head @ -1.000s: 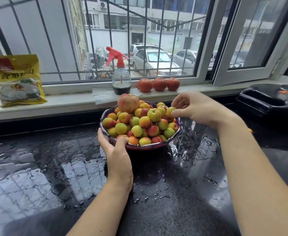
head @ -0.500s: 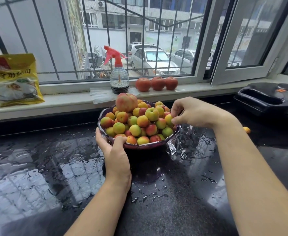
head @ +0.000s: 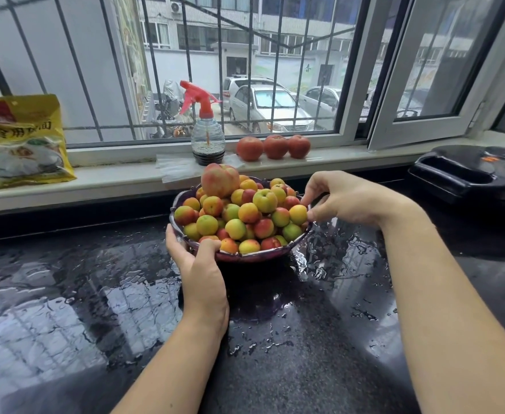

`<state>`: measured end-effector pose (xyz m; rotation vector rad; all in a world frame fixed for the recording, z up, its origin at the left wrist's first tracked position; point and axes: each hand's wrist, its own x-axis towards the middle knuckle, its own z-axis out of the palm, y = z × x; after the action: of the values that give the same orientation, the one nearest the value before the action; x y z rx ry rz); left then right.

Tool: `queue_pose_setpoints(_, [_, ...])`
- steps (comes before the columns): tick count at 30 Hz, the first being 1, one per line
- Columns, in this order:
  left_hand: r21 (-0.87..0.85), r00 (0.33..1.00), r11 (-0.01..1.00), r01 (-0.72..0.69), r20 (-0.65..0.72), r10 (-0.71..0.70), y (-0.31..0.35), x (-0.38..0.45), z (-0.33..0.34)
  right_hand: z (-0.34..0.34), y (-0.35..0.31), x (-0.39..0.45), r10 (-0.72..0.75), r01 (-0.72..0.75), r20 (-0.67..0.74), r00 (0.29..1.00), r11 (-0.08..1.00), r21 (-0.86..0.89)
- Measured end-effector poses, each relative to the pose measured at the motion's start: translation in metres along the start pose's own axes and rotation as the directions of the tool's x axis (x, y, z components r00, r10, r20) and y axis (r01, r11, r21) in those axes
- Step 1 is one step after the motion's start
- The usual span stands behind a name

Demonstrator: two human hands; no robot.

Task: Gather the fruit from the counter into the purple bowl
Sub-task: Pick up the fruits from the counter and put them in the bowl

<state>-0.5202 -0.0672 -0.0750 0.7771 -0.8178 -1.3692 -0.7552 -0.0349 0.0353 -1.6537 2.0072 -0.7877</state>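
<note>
The left hand (head: 199, 265) is gripping the near-left rim of the heaped purple scalloped bowl (head: 254, 256) on the wet black bench (head: 305, 354). The right hand (head: 345, 198) fingers (head: 308, 194) are pinching a small yellow fruit (head: 298, 214) at its right edge.

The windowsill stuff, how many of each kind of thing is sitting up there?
Red round fruits: 3
Spray bottle: 1
Yellow packet: 1
Clear plastic sheet under the bottle: 1
Total: 6
</note>
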Motion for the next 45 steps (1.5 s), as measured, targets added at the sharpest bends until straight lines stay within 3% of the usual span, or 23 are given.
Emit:
queue_pose_setpoints(5, [0.0, 1.0, 1.0, 0.003, 0.01, -0.003, 0.0, 0.0, -0.001, 0.001, -0.005, -0.003, -0.024, 0.026, 0.104, 0.994, 1.0, -0.014])
queue_pose_setpoints(8, [-0.004, 1.0, 1.0, 0.003, 0.003, -0.003, -0.001, 0.001, -0.001, 0.004, -0.012, -0.006, -0.032, 0.046, 0.124, 0.992, 0.993, -0.111])
queue_pose_setpoints(10, [-0.001, 1.0, 1.0, 0.004, 0.003, -0.004, -0.002, 0.001, -0.001, -0.001, -0.016, -0.008, -0.048, 0.053, 0.05, 0.998, 0.994, -0.095])
queue_pose_setpoints(14, [0.023, 1.0, 1.0, -0.001, 0.013, 0.0, -0.001, 0.001, -0.002, 0.002, -0.035, 0.008, -0.098, 0.136, -0.269, 0.958, 0.983, 0.126])
queue_pose_setpoints(20, [0.028, 1.0, 1.0, -0.009, 0.008, 0.009, -0.001, 0.001, -0.002, 0.035, -0.051, 0.058, -0.06, 0.046, -0.085, 0.995, 0.987, -0.152])
queue_pose_setpoints(23, [0.022, 1.0, 1.0, -0.012, 0.006, 0.012, -0.003, 0.002, -0.002, 0.025, -0.032, 0.045, -0.035, 0.047, -0.143, 0.989, 0.996, 0.08])
queue_pose_setpoints(24, [0.021, 1.0, 1.0, -0.011, 0.006, 0.011, -0.003, 0.002, -0.002, 0.02, -0.019, 0.039, 0.002, 0.043, -0.236, 0.972, 0.982, 0.184])
queue_pose_setpoints(26, [0.019, 1.0, 1.0, -0.012, 0.002, 0.012, -0.004, 0.002, -0.003, 0.011, 0.016, 0.029, 0.147, -0.013, -0.48, 0.865, 0.962, 0.272])
queue_pose_setpoints(29, [0.007, 1.0, 1.0, -0.012, 0.001, 0.012, -0.006, 0.004, -0.003, 0.008, 0.076, 0.018, 0.374, -0.332, -0.675, 0.636, 0.922, 0.198])
queue_pose_setpoints(30, [0.006, 1.0, 1.0, -0.01, 0.003, 0.01, -0.006, 0.004, -0.003, 0.008, 0.093, 0.016, 0.399, -0.413, -0.697, 0.596, 0.897, 0.16])
queue_pose_setpoints(31, [0.006, 1.0, 1.0, -0.01, 0.005, 0.01, -0.006, 0.004, -0.003, 0.01, 0.108, 0.016, 0.4, -0.474, -0.697, 0.595, 0.875, 0.098])
queue_pose_setpoints(34, [0.004, 1.0, 1.0, -0.007, 0.011, 0.007, -0.006, 0.003, -0.003, 0.019, 0.136, 0.02, 0.435, -0.595, -0.581, 0.688, 0.796, -0.109])
queue_pose_setpoints(36, [0.001, 1.0, 1.0, -0.006, 0.012, 0.006, -0.005, 0.004, -0.004, 0.025, 0.139, 0.022, 0.48, -0.63, -0.53, 0.698, 0.764, -0.138])
queue_pose_setpoints(39, [-0.003, 1.0, 1.0, -0.007, 0.014, 0.008, -0.006, 0.005, -0.004, 0.025, 0.134, 0.02, 0.436, -0.633, -0.584, 0.684, 0.754, -0.178])
queue_pose_setpoints(43, [-0.006, 1.0, 1.0, -0.005, 0.003, 0.005, -0.006, 0.004, -0.003, 0.012, 0.106, 0.017, 0.457, -0.535, -0.548, 0.701, 0.845, 0.021])
queue_pose_setpoints(45, [0.002, 1.0, 1.0, -0.003, 0.003, 0.003, -0.006, 0.004, -0.003, 0.001, 0.073, 0.019, 0.345, -0.313, -0.482, 0.805, 0.938, 0.149])
